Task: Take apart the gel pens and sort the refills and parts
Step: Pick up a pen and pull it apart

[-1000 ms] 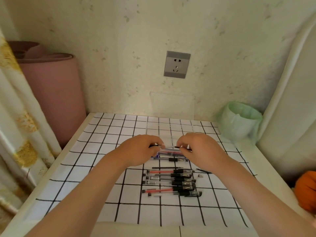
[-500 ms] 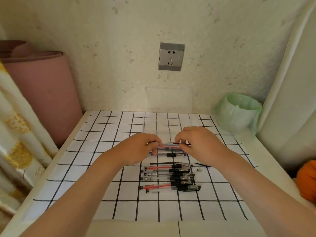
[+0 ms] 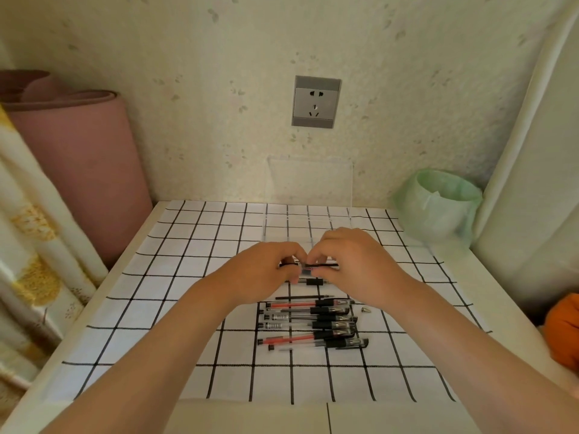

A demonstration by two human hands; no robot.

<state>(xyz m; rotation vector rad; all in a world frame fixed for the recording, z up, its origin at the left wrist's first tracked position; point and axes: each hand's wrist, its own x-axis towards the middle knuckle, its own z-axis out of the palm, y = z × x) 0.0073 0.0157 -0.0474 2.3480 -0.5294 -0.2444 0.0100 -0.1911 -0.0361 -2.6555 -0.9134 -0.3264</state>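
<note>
Both hands, left hand (image 3: 266, 272) and right hand (image 3: 355, 264), have their fingertips pinched round one skinny clear-plastic pen (image 3: 314, 267), held level above the checked cloth (image 3: 188, 277). The other pens (image 3: 313, 324) lie in a neat row just nearer, with a tiny metal cone tip (image 3: 365, 309) beside them.

View: single head-worn camera, so no second view overlaps it.
Facing: forward and down over the grid cloth (image 3: 175, 277).
Nearness: close; forearms enter from 6 o'clock.
Centre: left hand (image 3: 266, 270) and right hand (image 3: 354, 264) pinching a gel pen (image 3: 313, 267).
Far limit: wall socket (image 3: 315, 101) at 12 o'clock.
</note>
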